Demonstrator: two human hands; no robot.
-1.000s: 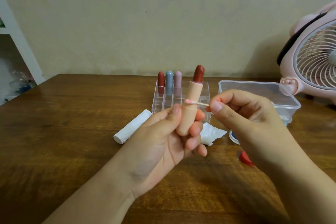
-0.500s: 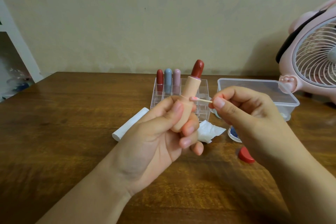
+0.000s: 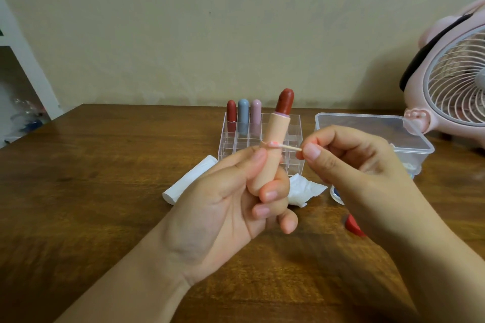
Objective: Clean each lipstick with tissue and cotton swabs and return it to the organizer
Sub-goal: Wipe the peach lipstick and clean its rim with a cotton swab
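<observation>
Left fingers (image 3: 265, 193) grip lipstick (image 3: 273, 144); right fingers (image 3: 312, 151) pinch swab (image 3: 284, 146); wooden table (image 3: 91, 191), beige wall (image 3: 210, 21).

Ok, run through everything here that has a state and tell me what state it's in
Lipstick: uncapped, bullet extended, held upright by left hand.
Cotton swab: tip stained pink, touching the tube, pinched by right hand.
Organizer: three capped lipsticks in the back row.
Plastic box: lidded.
Tissue: crumpled on table.
Red cap: off, lying on table.
</observation>
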